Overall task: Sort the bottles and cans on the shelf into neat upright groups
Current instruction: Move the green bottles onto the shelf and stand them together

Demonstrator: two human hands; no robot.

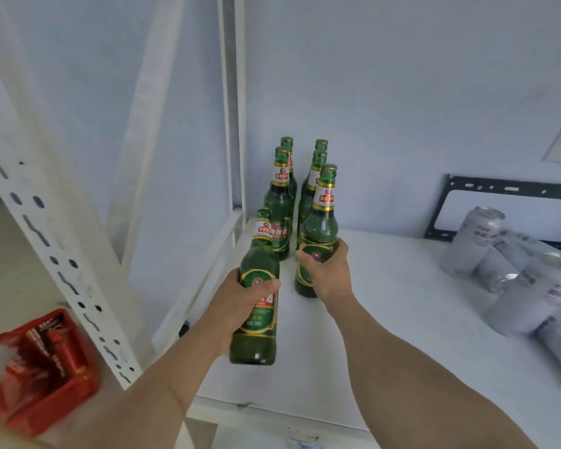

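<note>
My left hand point(243, 301) grips a green beer bottle point(256, 338) around its middle, held upright just above or on the white shelf point(353, 351). My right hand point(326, 270) wraps another green bottle point(319, 228) that stands on the shelf a little further back and to the right. Behind them several more green bottles point(280, 202) stand upright in two rows in the shelf's back left corner. Silver cans point(476, 241) are heaped at the right, one upright and others lying on their sides.
A white perforated shelf post point(62, 254) slants across the left. A red crate point(42, 374) with red items sits on the floor lower left. A black metal bracket point(512, 189) leans on the wall behind the cans.
</note>
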